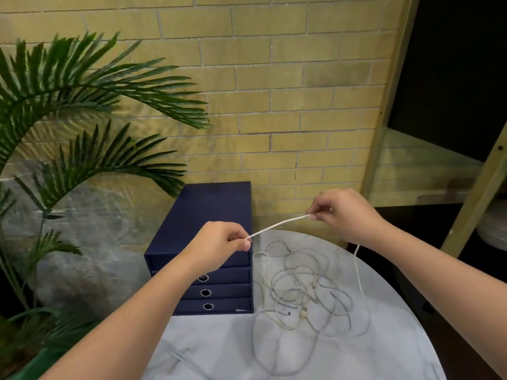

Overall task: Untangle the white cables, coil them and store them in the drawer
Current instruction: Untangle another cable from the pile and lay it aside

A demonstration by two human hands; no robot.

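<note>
A white cable (279,224) is stretched taut in the air between my two hands. My left hand (219,242) pinches its lower end in front of the drawer unit. My right hand (343,212) pinches it higher up, and the rest of the cable hangs from that hand down to the table. Below, a tangle of white cables (304,294) lies in loose loops on the round marble table (384,352). The dark blue drawer unit (211,215) stands at the table's far left, with several drawers that have round finger holes; the top drawer's front is hidden behind my left hand.
A palm plant (68,105) in a green pot fills the left side, its fronds reaching over the drawer unit. A yellow brick wall is behind. A shelf frame (472,204) with stacked white plates (493,229) stands at the right.
</note>
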